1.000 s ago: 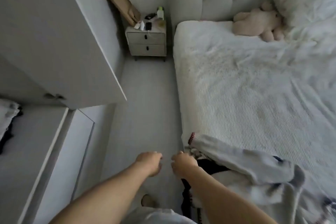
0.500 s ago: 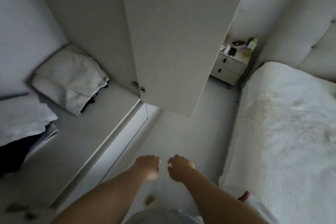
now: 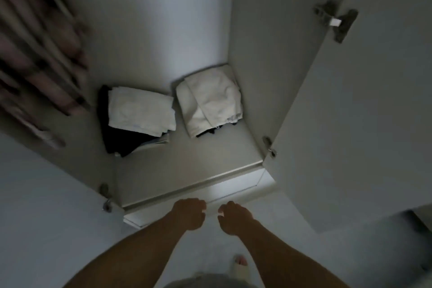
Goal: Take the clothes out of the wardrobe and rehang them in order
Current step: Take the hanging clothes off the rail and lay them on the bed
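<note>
Two hands hovering empty before the open wardrobe [image 3: 252, 77]: left hand [image 3: 188, 216] and right hand [image 3: 233, 220], both loosely curled, holding nothing. Hanging clothes [image 3: 39, 58] lying up and to the left (blurred, draping downward), nearer the left hand. Sitting on the shelf [image 3: 210, 159] ahead: two folded piles [image 3: 208, 100]. Standing open at right, clear of the reach: the door [image 3: 362, 112].
</note>
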